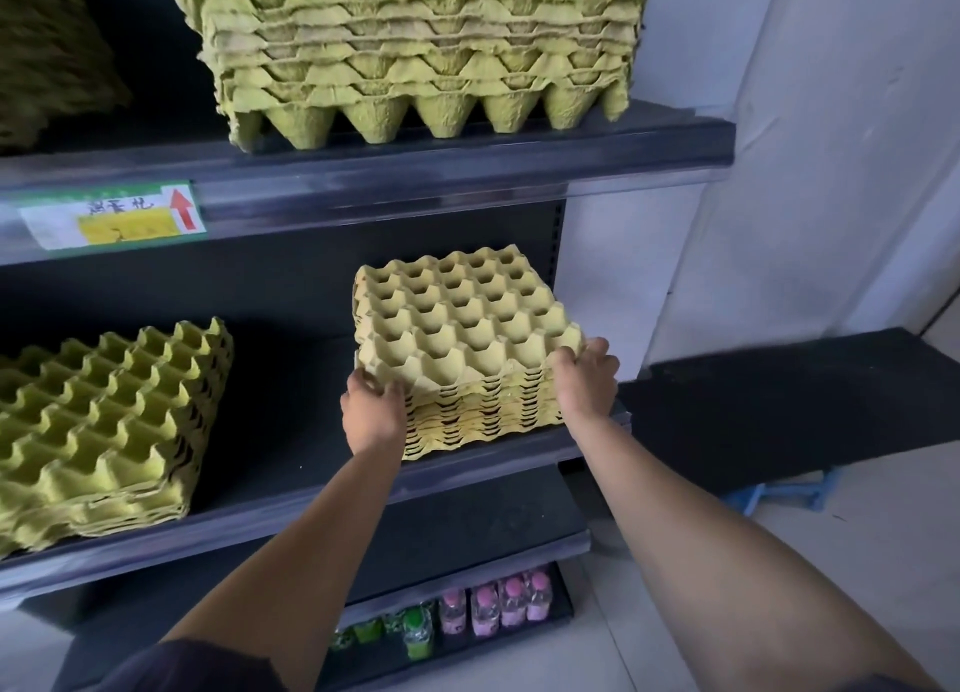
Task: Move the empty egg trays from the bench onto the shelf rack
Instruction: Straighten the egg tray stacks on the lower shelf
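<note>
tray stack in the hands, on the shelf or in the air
On the shelf: the tray stack rests on the middle shelf, left hand and right hand gripping its near corners.

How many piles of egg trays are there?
4: the held pile on the middle shelf, the left pile beside it, the tall pile above, the dark pile top-left, cut off. More may be hidden.

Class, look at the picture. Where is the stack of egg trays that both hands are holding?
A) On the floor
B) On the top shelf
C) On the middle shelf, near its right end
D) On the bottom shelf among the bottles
C: the left hand and right hand grip the stack of egg trays at its near corners, on the middle shelf towards its right end.
</note>
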Demonstrator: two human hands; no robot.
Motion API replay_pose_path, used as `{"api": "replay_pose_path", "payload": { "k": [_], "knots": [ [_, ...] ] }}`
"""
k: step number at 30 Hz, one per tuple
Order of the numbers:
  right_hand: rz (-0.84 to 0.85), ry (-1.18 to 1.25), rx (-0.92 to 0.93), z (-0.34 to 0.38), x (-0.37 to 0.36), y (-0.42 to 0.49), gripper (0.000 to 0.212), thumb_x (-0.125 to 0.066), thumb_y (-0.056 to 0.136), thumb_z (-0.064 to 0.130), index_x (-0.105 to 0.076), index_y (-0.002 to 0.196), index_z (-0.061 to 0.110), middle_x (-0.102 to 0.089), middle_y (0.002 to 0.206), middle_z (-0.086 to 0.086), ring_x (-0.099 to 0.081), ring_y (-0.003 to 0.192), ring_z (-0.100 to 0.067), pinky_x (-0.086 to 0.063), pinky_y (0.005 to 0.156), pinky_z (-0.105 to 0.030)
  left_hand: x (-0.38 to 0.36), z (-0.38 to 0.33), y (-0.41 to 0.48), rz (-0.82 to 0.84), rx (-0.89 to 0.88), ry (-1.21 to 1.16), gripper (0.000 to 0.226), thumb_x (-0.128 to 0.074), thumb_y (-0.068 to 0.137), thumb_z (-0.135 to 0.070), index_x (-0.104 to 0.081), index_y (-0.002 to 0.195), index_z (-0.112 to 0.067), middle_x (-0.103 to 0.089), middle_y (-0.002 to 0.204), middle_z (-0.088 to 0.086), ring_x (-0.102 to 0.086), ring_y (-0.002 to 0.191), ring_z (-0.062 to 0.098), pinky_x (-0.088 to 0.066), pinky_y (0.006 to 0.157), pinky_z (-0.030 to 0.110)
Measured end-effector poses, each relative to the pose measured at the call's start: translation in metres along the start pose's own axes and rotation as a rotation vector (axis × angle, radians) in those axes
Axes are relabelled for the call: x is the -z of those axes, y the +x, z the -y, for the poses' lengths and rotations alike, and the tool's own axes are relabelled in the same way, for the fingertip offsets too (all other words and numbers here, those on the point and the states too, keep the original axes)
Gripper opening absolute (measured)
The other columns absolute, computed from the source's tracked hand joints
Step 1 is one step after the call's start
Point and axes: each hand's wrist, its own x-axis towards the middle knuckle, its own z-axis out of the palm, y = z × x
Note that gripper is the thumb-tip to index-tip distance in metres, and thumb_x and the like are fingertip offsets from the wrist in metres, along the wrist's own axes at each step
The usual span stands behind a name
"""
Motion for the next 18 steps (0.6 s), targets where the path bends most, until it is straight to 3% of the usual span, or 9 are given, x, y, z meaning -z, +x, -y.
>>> {"api": "replay_pose_path", "payload": {
  "k": [7,10,12,15,16,18],
  "knots": [
    [-0.013,0.03,0.002,0.0,-0.006,-0.006,0.04,-0.041,0.091,0.024,-0.039,0.127,0.007,-0.042,0.124,-0.022,-0.048,0.108,-0.041,-0.042,0.089,-0.044,0.012,0.005,-0.002,0.064,-0.053,0.047,0.049,-0.052,0.089,-0.023,-0.038,0.135,-0.011,-0.047,0.128,0.012,-0.051,0.108,0.031,-0.044,0.088,0.038],
    [-0.036,-0.072,0.0,0.006,-0.004,-0.011,0.043,-0.04,0.094,0.029,-0.037,0.134,0.012,-0.04,0.132,-0.021,-0.047,0.113,-0.042,-0.041,0.091,-0.046,0.017,0.001,-0.005,0.037,-0.105,0.225,0.048,-0.051,0.09,-0.028,-0.037,0.134,-0.015,-0.036,0.135,0.012,-0.042,0.119,0.034,-0.038,0.096,0.042],
    [-0.111,-0.299,0.151,0.007,-0.003,-0.019,0.042,-0.044,0.095,0.033,-0.041,0.134,0.018,-0.038,0.139,-0.017,-0.043,0.121,-0.04,-0.04,0.097,-0.05,0.021,-0.002,-0.011,-0.032,-0.313,0.528,0.048,-0.05,0.091,-0.033,-0.037,0.136,-0.019,-0.031,0.142,0.012,-0.032,0.128,0.034,-0.03,0.103,0.045],
    [-0.135,-0.552,0.573,0.005,-0.005,-0.029,0.031,-0.058,0.089,0.033,-0.06,0.117,0.02,-0.046,0.136,-0.014,-0.04,0.126,-0.038,-0.034,0.102,-0.056,0.024,-0.006,-0.02,-0.046,-0.712,0.852,0.042,-0.046,0.093,-0.032,-0.044,0.133,-0.021,-0.04,0.138,0.009,-0.032,0.129,0.03,-0.024,0.106,0.043],
    [-0.107,-0.624,0.678,0.005,-0.005,-0.031,0.027,-0.06,0.088,0.032,-0.064,0.111,0.02,-0.049,0.133,-0.013,-0.041,0.126,-0.038,-0.032,0.104,-0.058,0.024,-0.008,-0.022,-0.009,-0.784,0.934,0.042,-0.046,0.093,-0.033,-0.044,0.133,-0.022,-0.044,0.135,0.007,-0.034,0.128,0.028,-0.024,0.106,0.042],
    [0.018,-0.742,0.718,0.005,-0.003,-0.036,0.03,-0.053,0.092,0.034,-0.062,0.116,0.02,-0.053,0.13,-0.01,-0.042,0.126,-0.036,-0.026,0.109,-0.055,0.026,-0.01,-0.028,0.105,-0.792,1.078,0.05,-0.045,0.093,-0.036,-0.033,0.14,-0.023,-0.046,0.136,0.002,-0.033,0.13,0.024,-0.023,0.107,0.039]
  ]
}}
